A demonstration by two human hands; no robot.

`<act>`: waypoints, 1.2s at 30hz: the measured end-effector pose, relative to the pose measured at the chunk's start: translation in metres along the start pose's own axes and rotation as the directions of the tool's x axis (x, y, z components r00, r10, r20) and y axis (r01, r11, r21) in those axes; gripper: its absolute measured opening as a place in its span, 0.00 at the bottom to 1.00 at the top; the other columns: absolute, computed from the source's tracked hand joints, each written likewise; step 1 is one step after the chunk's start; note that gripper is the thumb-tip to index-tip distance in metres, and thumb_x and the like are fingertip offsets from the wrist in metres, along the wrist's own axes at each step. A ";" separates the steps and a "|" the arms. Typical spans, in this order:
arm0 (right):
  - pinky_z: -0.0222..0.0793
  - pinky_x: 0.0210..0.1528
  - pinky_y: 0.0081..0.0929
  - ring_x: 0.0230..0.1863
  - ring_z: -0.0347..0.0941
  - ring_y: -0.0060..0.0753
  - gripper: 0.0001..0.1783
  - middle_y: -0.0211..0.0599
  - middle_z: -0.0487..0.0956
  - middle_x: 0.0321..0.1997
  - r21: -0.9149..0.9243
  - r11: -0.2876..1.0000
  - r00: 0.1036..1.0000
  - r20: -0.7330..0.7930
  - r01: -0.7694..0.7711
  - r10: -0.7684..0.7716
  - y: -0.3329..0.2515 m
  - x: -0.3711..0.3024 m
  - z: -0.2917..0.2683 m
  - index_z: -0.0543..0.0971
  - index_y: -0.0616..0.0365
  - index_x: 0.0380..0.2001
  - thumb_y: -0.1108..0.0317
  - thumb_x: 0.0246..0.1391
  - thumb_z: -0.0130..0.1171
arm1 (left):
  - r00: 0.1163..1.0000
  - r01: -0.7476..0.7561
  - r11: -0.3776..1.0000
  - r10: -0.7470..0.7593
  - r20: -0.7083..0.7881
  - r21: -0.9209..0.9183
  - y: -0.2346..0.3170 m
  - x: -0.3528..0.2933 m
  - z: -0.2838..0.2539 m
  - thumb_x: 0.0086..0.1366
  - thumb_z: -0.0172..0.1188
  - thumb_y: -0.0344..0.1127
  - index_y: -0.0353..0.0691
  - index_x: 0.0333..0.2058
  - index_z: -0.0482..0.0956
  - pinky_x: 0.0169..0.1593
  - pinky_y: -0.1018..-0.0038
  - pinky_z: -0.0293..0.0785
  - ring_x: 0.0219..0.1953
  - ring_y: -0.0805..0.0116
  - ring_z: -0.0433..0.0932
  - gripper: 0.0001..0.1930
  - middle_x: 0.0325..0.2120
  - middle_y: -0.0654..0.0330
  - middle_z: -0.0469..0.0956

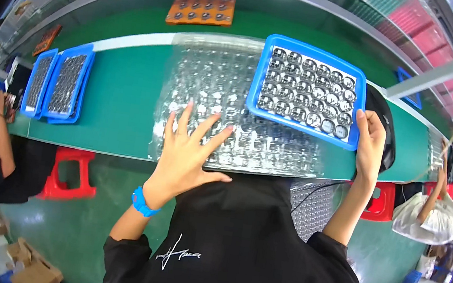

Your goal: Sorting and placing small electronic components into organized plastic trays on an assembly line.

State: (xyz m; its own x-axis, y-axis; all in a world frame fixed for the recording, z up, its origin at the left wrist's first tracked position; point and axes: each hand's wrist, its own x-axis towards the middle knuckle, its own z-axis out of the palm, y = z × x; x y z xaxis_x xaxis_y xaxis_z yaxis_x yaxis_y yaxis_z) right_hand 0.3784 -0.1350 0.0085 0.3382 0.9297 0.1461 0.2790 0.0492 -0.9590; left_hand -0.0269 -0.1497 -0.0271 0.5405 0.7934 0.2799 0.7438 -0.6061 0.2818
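My right hand [371,142] grips the near right corner of a blue tray [302,130], thumb over its rim. Rows of small round metallic parts [303,87] sit in a white insert inside the tray, which is slightly tilted above the bench. Under its left part lies a clear plastic blister sheet [212,76] with many moulded pockets, spread on the green bench. My left hand [191,148] is spread wide over the near left part of this sheet, fingers apart and holding nothing; whether the fingertips press on it I cannot tell.
Two blue trays of dark parts [66,86] lie at the left of the green bench [122,87]. An orange fixture [201,9] with several round parts is on the far strip. A black bag-like object [389,131] lies behind my right hand. Co-workers sit at both sides near red stools [70,173].
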 end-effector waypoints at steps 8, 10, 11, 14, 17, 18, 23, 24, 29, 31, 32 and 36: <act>0.67 0.26 0.15 0.25 0.71 0.10 0.16 0.19 0.77 0.28 -0.050 0.992 0.985 -0.126 0.115 -0.121 -0.024 0.006 -0.064 0.82 0.60 0.40 0.57 0.76 0.62 | 0.994 -0.041 0.997 0.034 -0.102 -0.065 -0.010 0.007 -0.006 0.45 0.86 0.49 0.56 0.51 0.86 0.68 0.41 0.63 0.69 0.36 0.66 0.32 0.53 0.66 0.81; 0.71 0.26 0.18 0.24 0.75 0.15 0.16 0.24 0.80 0.28 0.010 0.995 0.984 -0.153 0.097 -0.094 -0.032 0.007 -0.080 0.81 0.62 0.42 0.58 0.76 0.61 | 0.993 -0.057 0.995 0.049 -0.106 -0.078 -0.011 0.010 -0.022 0.44 0.87 0.47 0.56 0.51 0.85 0.69 0.43 0.63 0.68 0.38 0.67 0.33 0.53 0.66 0.80; 0.73 0.26 0.19 0.23 0.77 0.17 0.15 0.25 0.81 0.28 0.039 0.994 0.983 -0.153 0.107 -0.100 -0.034 0.013 -0.088 0.81 0.62 0.42 0.59 0.76 0.60 | 0.991 -0.068 0.994 0.058 -0.117 -0.084 -0.010 0.011 -0.032 0.42 0.87 0.45 0.55 0.51 0.85 0.70 0.46 0.64 0.68 0.40 0.67 0.34 0.54 0.67 0.80; 0.75 0.27 0.22 0.23 0.79 0.23 0.16 0.33 0.84 0.29 -0.012 0.987 0.976 -0.147 0.161 -0.161 -0.050 0.026 -0.106 0.81 0.65 0.41 0.60 0.75 0.61 | 0.988 -0.081 0.995 0.073 -0.139 -0.053 -0.008 0.003 -0.060 0.41 0.87 0.40 0.54 0.50 0.85 0.70 0.45 0.65 0.69 0.40 0.67 0.33 0.53 0.66 0.81; 0.74 0.27 0.21 0.24 0.80 0.24 0.17 0.35 0.84 0.29 -0.043 0.981 0.975 -0.112 0.189 -0.193 -0.060 0.041 -0.106 0.81 0.66 0.41 0.60 0.75 0.61 | 0.987 -0.067 0.998 0.067 -0.147 0.004 -0.001 -0.020 -0.095 0.38 0.86 0.36 0.52 0.48 0.86 0.70 0.43 0.65 0.70 0.39 0.66 0.34 0.52 0.63 0.81; 0.74 0.26 0.21 0.23 0.80 0.25 0.17 0.36 0.85 0.30 -0.042 0.983 0.976 -0.114 0.181 -0.185 -0.059 0.047 -0.101 0.81 0.66 0.41 0.59 0.75 0.62 | 0.992 -0.055 0.998 0.058 -0.116 0.027 0.003 -0.033 -0.109 0.37 0.86 0.35 0.51 0.48 0.86 0.70 0.43 0.65 0.71 0.38 0.65 0.34 0.52 0.62 0.80; 0.69 0.23 0.21 0.23 0.74 0.17 0.17 0.26 0.80 0.29 -0.067 0.971 0.974 0.003 0.228 -0.229 -0.036 0.064 -0.068 0.82 0.61 0.38 0.56 0.75 0.62 | 0.991 0.070 0.997 -0.064 -0.118 0.045 0.020 -0.123 -0.191 0.36 0.87 0.40 0.48 0.44 0.88 0.66 0.39 0.68 0.68 0.32 0.68 0.31 0.49 0.59 0.82; 0.67 0.22 0.22 0.22 0.73 0.17 0.18 0.24 0.77 0.27 -0.127 0.957 0.966 0.019 0.259 -0.259 -0.025 0.067 -0.058 0.81 0.60 0.36 0.56 0.76 0.61 | 0.985 0.091 0.991 -0.075 -0.155 0.102 0.023 -0.142 -0.205 0.36 0.87 0.40 0.48 0.44 0.88 0.66 0.39 0.68 0.68 0.32 0.68 0.31 0.49 0.59 0.82; 0.62 0.26 0.25 0.26 0.63 0.14 0.18 0.22 0.71 0.26 -0.103 0.911 0.916 0.087 0.399 -0.391 0.066 0.074 -0.018 0.74 0.58 0.27 0.62 0.73 0.62 | 0.860 0.326 0.927 -0.211 -0.464 0.183 0.056 -0.201 -0.253 0.36 0.88 0.48 0.46 0.43 0.86 0.65 0.40 0.69 0.66 0.33 0.71 0.33 0.48 0.56 0.82; 0.60 0.28 0.26 0.28 0.62 0.14 0.18 0.21 0.70 0.24 -0.121 0.937 0.937 0.168 0.328 -0.307 0.085 0.072 0.004 0.75 0.60 0.27 0.63 0.71 0.64 | 0.826 0.350 0.897 -0.160 -0.541 0.269 0.063 -0.215 -0.266 0.38 0.88 0.48 0.44 0.44 0.84 0.67 0.41 0.68 0.67 0.34 0.71 0.34 0.48 0.55 0.82; 0.60 0.27 0.25 0.28 0.63 0.14 0.17 0.21 0.71 0.24 -0.069 0.958 0.948 0.179 0.277 -0.261 0.085 0.065 0.016 0.76 0.60 0.27 0.64 0.71 0.64 | 0.778 0.372 0.882 -0.126 -0.615 0.289 0.068 -0.215 -0.272 0.41 0.86 0.48 0.42 0.46 0.82 0.70 0.45 0.66 0.69 0.37 0.70 0.34 0.50 0.54 0.81; 0.62 0.27 0.24 0.28 0.65 0.13 0.14 0.22 0.73 0.24 0.012 0.985 0.951 0.260 0.171 -0.168 0.092 0.049 0.050 0.76 0.61 0.30 0.66 0.71 0.64 | 0.575 0.305 0.934 -0.026 -0.818 0.185 0.049 -0.192 -0.323 0.48 0.83 0.40 0.37 0.55 0.77 0.75 0.54 0.61 0.72 0.47 0.69 0.37 0.61 0.53 0.76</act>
State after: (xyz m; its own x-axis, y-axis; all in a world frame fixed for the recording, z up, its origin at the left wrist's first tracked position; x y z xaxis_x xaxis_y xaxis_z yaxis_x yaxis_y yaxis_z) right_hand 0.3759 -0.0671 -0.0851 0.0406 0.9706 0.2370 0.3219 0.2119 -0.9228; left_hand -0.2214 -0.3495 0.2295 -0.0299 0.4263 0.9041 0.9326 -0.3136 0.1787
